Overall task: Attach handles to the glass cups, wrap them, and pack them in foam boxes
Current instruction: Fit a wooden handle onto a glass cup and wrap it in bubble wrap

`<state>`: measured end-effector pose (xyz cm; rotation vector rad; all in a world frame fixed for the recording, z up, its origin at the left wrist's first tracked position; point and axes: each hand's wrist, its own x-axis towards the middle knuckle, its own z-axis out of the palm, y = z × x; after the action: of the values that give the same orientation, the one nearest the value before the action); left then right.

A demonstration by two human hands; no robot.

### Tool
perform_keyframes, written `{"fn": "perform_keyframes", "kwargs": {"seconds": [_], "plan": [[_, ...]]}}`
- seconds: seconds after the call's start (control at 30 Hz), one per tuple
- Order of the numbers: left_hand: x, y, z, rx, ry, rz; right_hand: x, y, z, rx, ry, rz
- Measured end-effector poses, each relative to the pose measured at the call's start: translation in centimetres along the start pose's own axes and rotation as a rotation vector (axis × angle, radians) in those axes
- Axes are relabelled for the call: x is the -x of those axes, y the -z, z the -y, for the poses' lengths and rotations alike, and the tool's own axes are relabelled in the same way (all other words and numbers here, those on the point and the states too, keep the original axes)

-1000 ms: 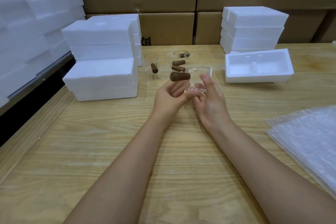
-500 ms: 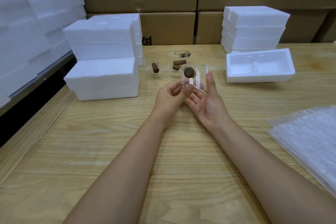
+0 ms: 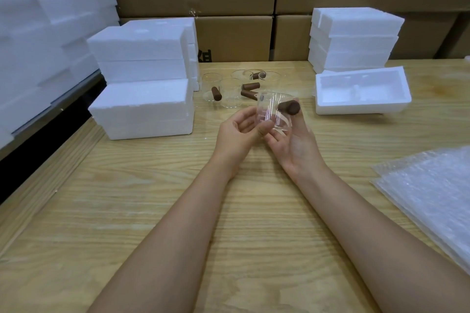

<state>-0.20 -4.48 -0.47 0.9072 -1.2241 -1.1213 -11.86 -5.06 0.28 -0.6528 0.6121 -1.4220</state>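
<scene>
The left hand [image 3: 236, 132] pinches the glass cup [image 3: 270, 112] while its brown handle [image 3: 290, 107] juts rightward, just above the open, palm-up right hand [image 3: 292, 146].

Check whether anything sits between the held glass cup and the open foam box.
Nothing visible does. The glass cup has only bare table between it and the open foam box on its right; the loose cups and handles lie farther back left.
</scene>
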Motion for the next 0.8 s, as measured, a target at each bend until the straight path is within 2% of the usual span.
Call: {"fn": "perform_keyframes", "kwargs": {"seconds": [0.2, 0.33, 0.53, 0.63, 0.73, 0.8], "plan": [[-0.07, -0.38, -0.69, 0.052, 0.130, -0.016, -0.09, -0.12, -0.30, 0.042, -0.038, 0.049], [-0.03, -0.36, -0.77, 0.022, 0.103, 0.041, 0.15, -0.22, -0.48, 0.090, -0.051, 0.156], [0.08, -0.34, -0.61, 0.058, 0.077, 0.047, 0.19, -0.23, -0.24, 0.143, -0.024, 0.116], [-0.06, -0.23, -0.66, 0.111, 0.095, -0.020, 0.20, -0.56, -0.54, 0.387, 0.118, -0.023], [-0.11, -0.11, -0.73, 0.142, 0.120, -0.117, 0.34, -0.61, -0.52, 0.472, 0.389, -0.220], [-0.12, -0.10, -0.70, 0.135, 0.127, -0.159, 0.56, -0.24, -0.06, 0.533, 0.578, -0.260]]}}
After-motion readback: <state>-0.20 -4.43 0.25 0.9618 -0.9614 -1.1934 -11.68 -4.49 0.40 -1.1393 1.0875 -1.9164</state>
